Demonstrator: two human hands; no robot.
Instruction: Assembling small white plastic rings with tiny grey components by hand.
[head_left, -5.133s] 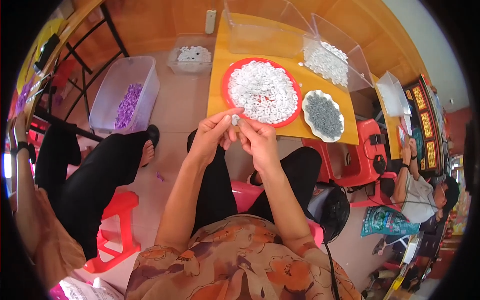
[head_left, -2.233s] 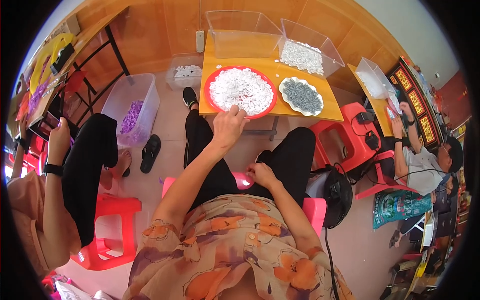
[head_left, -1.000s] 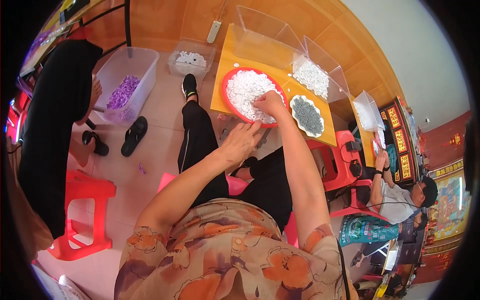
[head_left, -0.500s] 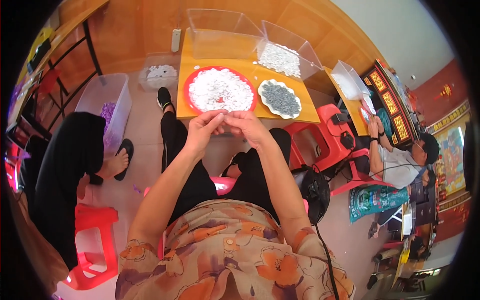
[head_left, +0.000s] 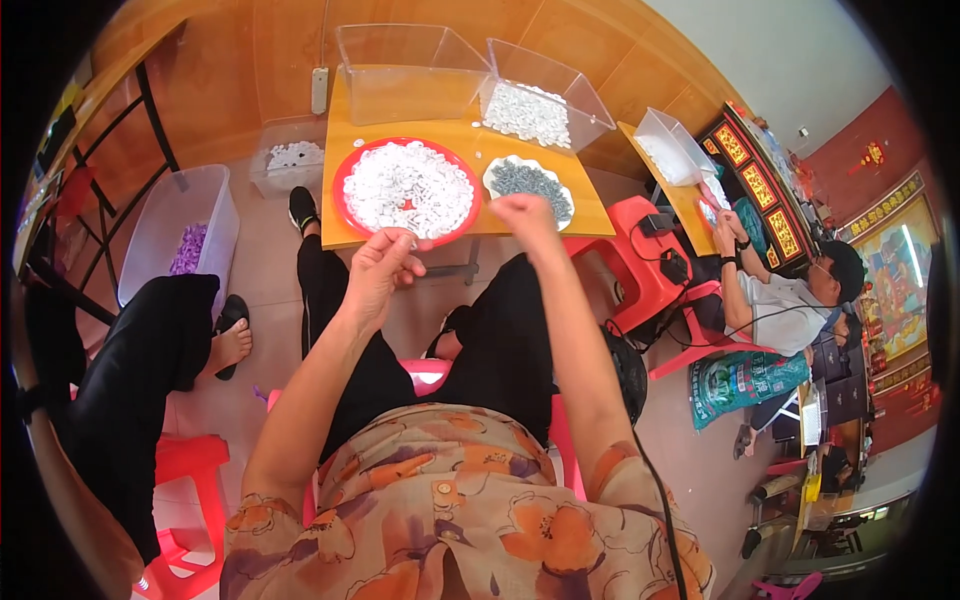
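My left hand (head_left: pixel 380 272) is in front of the table edge, thumb and forefinger pinched on a small white piece that shows at the fingertips. Just beyond it, a round red plate (head_left: pixel 340 185) holds a heap of small white pieces, its red bottom showing through at one spot. At the near left rim of a scalloped white plate (head_left: pixel 569 190) is my right hand (head_left: pixel 527 218), its fingers bent together; what they hold, if anything, is hidden. Small dark grey pieces (head_left: pixel 525 180) fill that scalloped plate.
Two clear bins stand at the table's back: one (head_left: pixel 410 75), and another (head_left: pixel 590 100) with white pieces. On the right are a red stool (head_left: pixel 632 235) with black devices and a seated person (head_left: pixel 790 300). A bin with purple pieces (head_left: pixel 188 248) and another person's leg are left.
My hands, together before, are now apart. My right hand has moved right and forward to the scalloped plate; my left stays in front of the red plate. The whole view has shifted slightly.
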